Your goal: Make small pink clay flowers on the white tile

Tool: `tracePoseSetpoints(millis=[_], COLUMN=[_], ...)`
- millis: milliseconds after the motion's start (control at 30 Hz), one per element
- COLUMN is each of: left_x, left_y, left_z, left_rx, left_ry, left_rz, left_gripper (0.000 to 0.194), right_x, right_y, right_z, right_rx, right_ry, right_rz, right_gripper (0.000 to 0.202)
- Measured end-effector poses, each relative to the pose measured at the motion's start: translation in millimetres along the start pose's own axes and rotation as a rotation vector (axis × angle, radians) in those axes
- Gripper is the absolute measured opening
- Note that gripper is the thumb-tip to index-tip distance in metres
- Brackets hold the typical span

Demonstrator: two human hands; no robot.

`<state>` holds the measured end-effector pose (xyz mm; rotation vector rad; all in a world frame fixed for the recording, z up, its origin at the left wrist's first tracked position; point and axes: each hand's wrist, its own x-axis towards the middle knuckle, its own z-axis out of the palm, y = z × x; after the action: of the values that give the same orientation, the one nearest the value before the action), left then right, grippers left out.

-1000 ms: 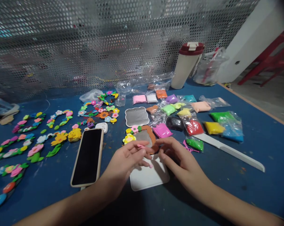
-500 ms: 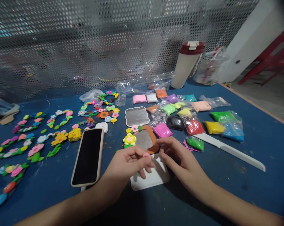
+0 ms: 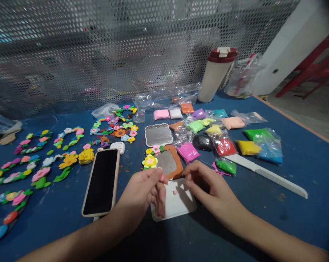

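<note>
My left hand [image 3: 145, 193] is closed, pinching a lump of pink clay [image 3: 162, 178] between thumb and fingertips. Below it lies a white board [image 3: 180, 205] with a small pink clay ball [image 3: 175, 192] on top. To the right of the board, my right hand [image 3: 210, 182] hovers with loosely curved fingers, thumb and forefinger slightly apart, nothing visible between them. Just behind both hands is a mirror [image 3: 167, 163] framed in brown clay, with a yellow clay flower [image 3: 150, 162] and a pink clay flower [image 3: 156, 149] along its left and top edges.
A phone [image 3: 101, 182] lies left of my hands, with several clay-decorated frames [image 3: 17, 169] beyond. A bare wavy mirror [image 3: 159, 135] sits farther back. Bagged clay, including a magenta packet [image 3: 188, 152], a white plastic knife [image 3: 265, 174] and a tumbler [image 3: 216, 76] occupy the right side.
A small pink ball now shows on the white board. My left hand has turned and shifted slightly left, still pinching pink clay. My right hand has barely moved.
</note>
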<state>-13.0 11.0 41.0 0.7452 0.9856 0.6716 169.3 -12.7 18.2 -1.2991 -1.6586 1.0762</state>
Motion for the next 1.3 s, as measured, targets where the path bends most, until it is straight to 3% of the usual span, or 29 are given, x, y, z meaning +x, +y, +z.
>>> tracePoseSetpoints(millis=[100,200,267,400,633,900,1100,1233,1300], left_x=[-0.8,-0.3,0.6,0.5,-1.7,-3.8,-6.2,-3.2,-1.4], left_y=[-0.2,-0.3,-0.6,0.3,0.2,1.6,3.5,7.3,7.8], left_z=[-0.7,-2.1,-3.1,-3.8,1.0,4.6,-0.4,-1.8,-0.9], left_rx=[0.013,0.058,0.078,0.094,0.102,0.12,0.301,0.438,0.404], left_ry=[0.032,0.043,0.047,0.076,0.073,0.037,0.035,0.096,0.09], left_rz=[0.04,0.081,0.1,0.112,0.118,0.098,0.202,0.282,0.266], left_gripper=[0.038,0.03,0.025,0.028,0.051,0.021,0.045,0.021,0.022], right_x=[-0.4,-0.8,-1.0,-0.6,1.5,3.2,4.8,4.8,4.3], right_y=[1.0,7.1,12.7,21.5,20.7,12.2,4.4,1.4,2.5], right_z=[1.5,6.4,10.2,14.3,11.2,6.6,1.6,-1.2,-2.2], right_rx=[-0.179,-0.374,-0.491,-0.578,-0.557,-0.409,-0.237,-0.165,-0.154], right_ry=[-0.122,-0.209,-0.204,-0.154,-0.149,-0.185,-0.173,-0.144,-0.116], right_rz=[-0.074,-0.206,-0.289,-0.357,-0.388,-0.252,-0.142,-0.079,-0.07], right_gripper=[0.008,0.013,0.004,0.018,0.019,0.017,0.027,0.035,0.039])
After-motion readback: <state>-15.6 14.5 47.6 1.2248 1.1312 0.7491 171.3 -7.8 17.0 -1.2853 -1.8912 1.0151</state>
